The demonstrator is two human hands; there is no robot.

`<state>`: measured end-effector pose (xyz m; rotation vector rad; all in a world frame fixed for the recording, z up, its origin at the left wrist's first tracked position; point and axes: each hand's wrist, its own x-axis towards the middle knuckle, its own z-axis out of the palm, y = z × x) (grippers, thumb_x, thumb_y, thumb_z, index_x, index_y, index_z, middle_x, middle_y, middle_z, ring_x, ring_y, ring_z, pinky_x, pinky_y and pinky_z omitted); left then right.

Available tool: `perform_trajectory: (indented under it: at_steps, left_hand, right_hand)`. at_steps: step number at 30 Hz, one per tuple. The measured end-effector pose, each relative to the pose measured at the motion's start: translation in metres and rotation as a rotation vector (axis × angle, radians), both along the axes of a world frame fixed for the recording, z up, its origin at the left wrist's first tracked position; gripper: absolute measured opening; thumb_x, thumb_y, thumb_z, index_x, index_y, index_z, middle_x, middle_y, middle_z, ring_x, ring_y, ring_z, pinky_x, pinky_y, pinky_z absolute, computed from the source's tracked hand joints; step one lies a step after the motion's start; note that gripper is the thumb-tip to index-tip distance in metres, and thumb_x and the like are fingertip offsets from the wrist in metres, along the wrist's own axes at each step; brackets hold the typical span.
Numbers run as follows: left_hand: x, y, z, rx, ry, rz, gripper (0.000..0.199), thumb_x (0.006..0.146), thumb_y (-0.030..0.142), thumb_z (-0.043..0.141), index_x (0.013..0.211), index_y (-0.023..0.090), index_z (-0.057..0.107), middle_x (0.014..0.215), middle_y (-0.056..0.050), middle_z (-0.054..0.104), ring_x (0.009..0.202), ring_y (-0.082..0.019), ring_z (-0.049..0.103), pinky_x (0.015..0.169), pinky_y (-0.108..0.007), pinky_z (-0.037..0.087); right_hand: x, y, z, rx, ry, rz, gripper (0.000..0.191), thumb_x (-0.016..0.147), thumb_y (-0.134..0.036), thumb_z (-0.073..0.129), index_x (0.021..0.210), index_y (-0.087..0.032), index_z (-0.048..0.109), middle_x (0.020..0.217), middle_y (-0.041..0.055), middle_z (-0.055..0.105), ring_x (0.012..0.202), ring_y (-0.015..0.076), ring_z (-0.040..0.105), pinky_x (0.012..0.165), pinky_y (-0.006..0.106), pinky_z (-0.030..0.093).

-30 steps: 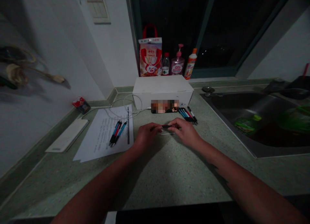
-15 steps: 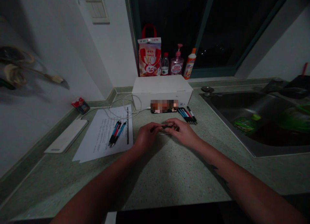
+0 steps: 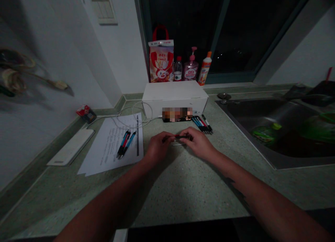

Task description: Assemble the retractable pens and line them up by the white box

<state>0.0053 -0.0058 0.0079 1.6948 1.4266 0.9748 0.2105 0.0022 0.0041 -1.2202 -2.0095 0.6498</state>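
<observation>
Between my two hands is a slim red and black pen (image 3: 178, 136), held level above the counter. My left hand (image 3: 158, 146) is closed on its left end, and my right hand (image 3: 196, 141) pinches its right end; fingers hide most of the pen. A thin pale strip (image 3: 180, 144) shows just below it, too small to make out. Left of my hands, several pens (image 3: 126, 145), blue and red with black parts, lie on printed paper sheets (image 3: 110, 139). Beyond my right hand lies a row of several more pens (image 3: 202, 124).
A phone (image 3: 176, 115) with a white cable leans against a white box (image 3: 175, 92). Behind the box stand a red package (image 3: 161, 62) and several bottles. At the right is a metal sink (image 3: 243, 137); a white flat slab (image 3: 70, 147) and small carton (image 3: 86, 113) lie left.
My right hand's fingers have shifted slightly around the pen, and more of its red part shows between my hands. Everything else stays in place.
</observation>
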Motion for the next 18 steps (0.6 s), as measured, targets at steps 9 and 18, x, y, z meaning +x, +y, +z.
perform_trajectory:
  at_steps: [9, 18]
  left_hand:
    - [-0.022, 0.015, -0.004, 0.079, 0.491, 0.063, 0.021, 0.089, 0.01, 0.059, 0.093, 0.02, 0.078, 0.1, -0.009, 0.073, 0.097, -0.024, 0.068, 0.091, -0.035, 0.051]
    - [-0.022, 0.014, -0.008, 0.065, 0.622, 0.01, 0.027, 0.09, 0.01, 0.056, 0.102, 0.019, 0.078, 0.105, -0.011, 0.072, 0.101, -0.026, 0.067, 0.09, -0.035, 0.051]
  right_hand:
    - [-0.002, -0.004, -0.003, -0.033, -0.241, 0.199, 0.015, 0.085, -0.009, 0.076, 0.094, -0.02, 0.073, 0.095, 0.0045, 0.068, 0.089, 0.0194, 0.065, 0.081, 0.033, 0.049]
    - [0.001, -0.007, 0.001, -0.048, -0.305, 0.205, 0.019, 0.083, -0.016, 0.081, 0.1, -0.02, 0.073, 0.098, 0.0056, 0.068, 0.089, 0.0204, 0.065, 0.078, 0.034, 0.05]
